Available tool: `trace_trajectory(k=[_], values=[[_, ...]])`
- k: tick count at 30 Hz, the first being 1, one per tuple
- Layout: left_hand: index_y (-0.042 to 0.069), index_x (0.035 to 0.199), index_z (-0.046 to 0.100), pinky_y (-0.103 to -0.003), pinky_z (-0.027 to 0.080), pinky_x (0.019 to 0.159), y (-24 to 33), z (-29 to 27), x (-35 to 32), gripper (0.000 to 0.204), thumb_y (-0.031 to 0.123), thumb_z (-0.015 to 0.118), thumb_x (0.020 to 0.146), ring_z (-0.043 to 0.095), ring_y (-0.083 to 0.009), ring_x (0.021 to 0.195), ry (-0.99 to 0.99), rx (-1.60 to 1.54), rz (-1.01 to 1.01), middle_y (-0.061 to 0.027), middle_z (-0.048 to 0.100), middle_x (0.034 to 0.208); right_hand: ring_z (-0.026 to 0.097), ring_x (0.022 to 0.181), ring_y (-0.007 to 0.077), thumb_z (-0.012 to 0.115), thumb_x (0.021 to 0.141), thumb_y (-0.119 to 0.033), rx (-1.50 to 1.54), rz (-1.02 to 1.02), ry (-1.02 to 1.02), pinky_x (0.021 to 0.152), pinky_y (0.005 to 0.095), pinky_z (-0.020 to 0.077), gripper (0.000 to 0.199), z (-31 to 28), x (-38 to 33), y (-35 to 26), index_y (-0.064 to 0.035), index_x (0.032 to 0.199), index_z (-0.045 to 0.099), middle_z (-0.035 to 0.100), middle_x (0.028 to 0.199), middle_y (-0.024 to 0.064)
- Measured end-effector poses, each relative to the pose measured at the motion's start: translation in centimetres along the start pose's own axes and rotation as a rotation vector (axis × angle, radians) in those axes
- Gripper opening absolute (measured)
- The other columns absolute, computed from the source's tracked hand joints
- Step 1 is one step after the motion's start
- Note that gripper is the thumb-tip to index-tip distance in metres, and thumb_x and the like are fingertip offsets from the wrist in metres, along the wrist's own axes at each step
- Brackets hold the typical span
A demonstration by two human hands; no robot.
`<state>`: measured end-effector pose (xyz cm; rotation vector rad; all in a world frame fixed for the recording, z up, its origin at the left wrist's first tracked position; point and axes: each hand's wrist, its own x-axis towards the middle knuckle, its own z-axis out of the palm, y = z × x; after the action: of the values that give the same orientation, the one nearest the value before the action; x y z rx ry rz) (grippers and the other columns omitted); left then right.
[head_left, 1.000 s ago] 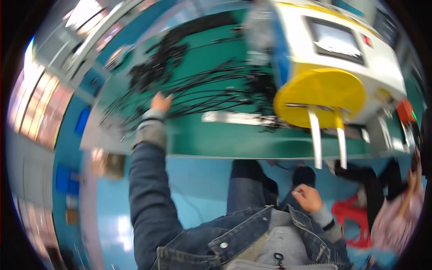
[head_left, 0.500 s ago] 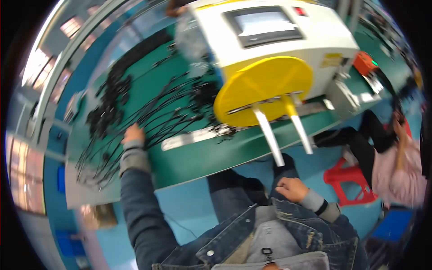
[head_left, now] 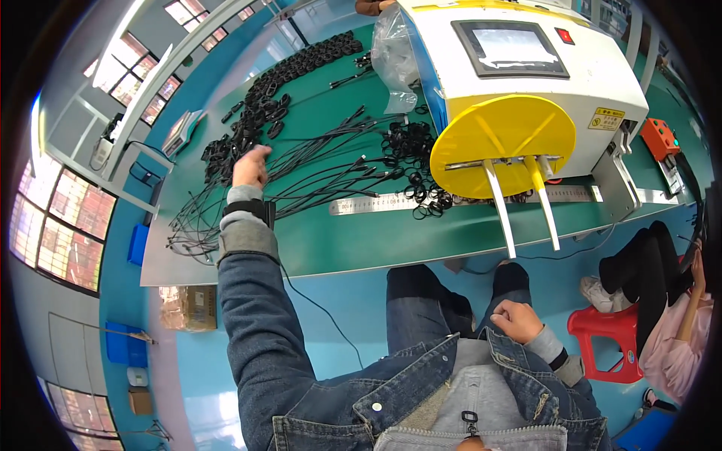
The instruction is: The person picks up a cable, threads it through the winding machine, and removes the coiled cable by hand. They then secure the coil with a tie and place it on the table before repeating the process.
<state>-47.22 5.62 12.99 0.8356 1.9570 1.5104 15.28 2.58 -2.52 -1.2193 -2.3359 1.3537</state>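
Note:
My left hand (head_left: 250, 167) reaches over the table between a pile of black coiled cables (head_left: 233, 149) and the left ends of a spread of loose straight black cables (head_left: 320, 177). Its fingers are curled together; what they hold, if anything, is hidden. Close to my lap, my right hand (head_left: 517, 322) is loosely closed with nothing visible in it. In front of me stands a white winding machine (head_left: 556, 83) with a yellow disc (head_left: 481, 139), from which two prongs (head_left: 499, 209) stick out. Black ties or rings (head_left: 410, 146) are heaped left of the disc.
A steel ruler (head_left: 361, 204) lies along the green table (head_left: 331, 252) under the disc. Coiled cables (head_left: 304, 64) extend in a row toward the back. A clear plastic bag (head_left: 392, 56) hangs beside the machine. At right are an orange box (head_left: 659, 139), a red stool (head_left: 602, 334) and a seated person.
My left hand has moved farther away and leftward, from the loose cables toward the coiled pile. The head view has shifted, moving the scene within it. My right hand stays near my lap.

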Motion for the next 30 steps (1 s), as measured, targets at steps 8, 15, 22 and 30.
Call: trace_trajectory(k=[8, 15, 22, 30], values=[[0.008, 0.095, 0.053, -0.026, 0.04, 0.066, 4.8, 1.3, -12.8, 0.017, 0.024, 0.048, 0.092, 0.042, -0.0088, 0.062, 0.019, -0.731, 0.353, 0.0032, 0.045, 0.07, 0.057, 0.055, 0.0159, 0.063, 0.076, -0.013, 0.137, -0.169, -0.098, 0.052, 0.0293, 0.0447, 0.017, -2.5, -3.9, -2.5, -0.0014, 0.088, 0.061, 0.06, 0.064, 0.0084], [0.008, 0.093, 0.051, -0.031, 0.041, 0.075, 4.9, 1.2, -23.7, 0.015, 0.023, 0.047, 0.093, 0.042, -0.0105, 0.069, -0.015, -0.764, 0.522, 0.0019, 0.046, 0.076, 0.054, 0.054, 0.0184, 0.068, 0.076, -0.011, 0.557, -1.007, -0.559, 0.047, 0.0257, 0.043, 0.017, -12.4, -8.4, -16.3, -0.0024, 0.089, 0.063, 0.061, 0.073, 0.0078], [0.01, 0.089, 0.049, -0.036, 0.041, 0.084, 1.8, 4.0, -32.1, 0.013, 0.023, 0.048, 0.092, 0.042, -0.0116, 0.07, -0.096, -0.765, 0.555, 0.0015, 0.044, 0.076, 0.045, 0.047, 0.0139, 0.066, 0.08, -0.016, 0.852, -1.339, -1.106, 0.04, 0.0214, 0.0329, 0.013, -13.0, -10.8, -22.6, -0.0162, 0.093, 0.066, 0.055, 0.071, 0.0091], [0.01, 0.085, 0.045, -0.037, 0.04, 0.085, 2.1, 9.1, -36.1, 0.016, 0.024, 0.046, 0.093, 0.038, -0.0121, 0.067, -0.206, -0.786, 0.567, 0.0013, 0.038, 0.072, 0.055, 0.061, 0.0211, 0.066, 0.079, -0.009, 0.619, -1.622, -1.082, 0.046, 0.0257, 0.041, 0.01, -15.2, -12.1, -19.1, -0.0026, 0.086, 0.064, 0.06, 0.081, 0.0141]])
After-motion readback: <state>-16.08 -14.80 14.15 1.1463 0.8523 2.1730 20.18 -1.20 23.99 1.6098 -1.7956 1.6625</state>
